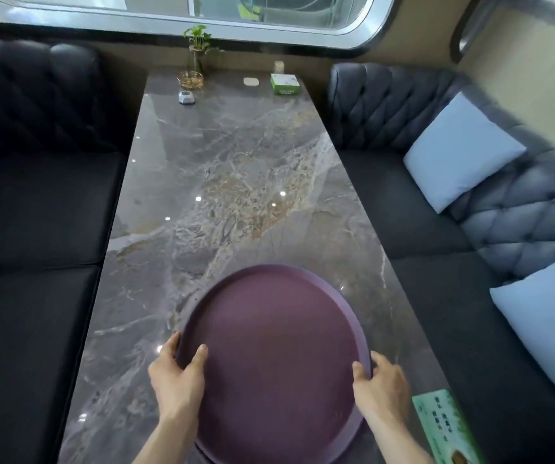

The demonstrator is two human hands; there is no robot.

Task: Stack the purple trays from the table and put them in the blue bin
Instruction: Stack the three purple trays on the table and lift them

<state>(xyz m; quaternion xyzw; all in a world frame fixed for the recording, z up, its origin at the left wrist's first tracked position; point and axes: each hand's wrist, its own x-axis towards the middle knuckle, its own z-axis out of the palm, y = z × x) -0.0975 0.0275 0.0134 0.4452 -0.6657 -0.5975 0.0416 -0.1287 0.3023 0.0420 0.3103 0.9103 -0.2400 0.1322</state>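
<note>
Two bare hands grip one round purple tray [274, 356] at the near end of the marble tabletop [222, 182]. Left hand [177, 376] clamps the tray's left rim — thumb on the inner face, fingers wrapped beneath the edge. Right hand [381, 386] clamps the right rim in the same fashion. A second rim edge shows under the tray's near side; whether more trays lie beneath cannot be told. Whether the tray rests on the tabletop or is lifted clear cannot be told. A green printed card [445, 426] lies just beside the right hand at the tabletop's right edge. At the far end stand a potted plant [197, 45], a green box [285, 84] and a small white device [186, 97] — all well apart from the tray. Dark sofas [35, 209] flank both sides.
</note>
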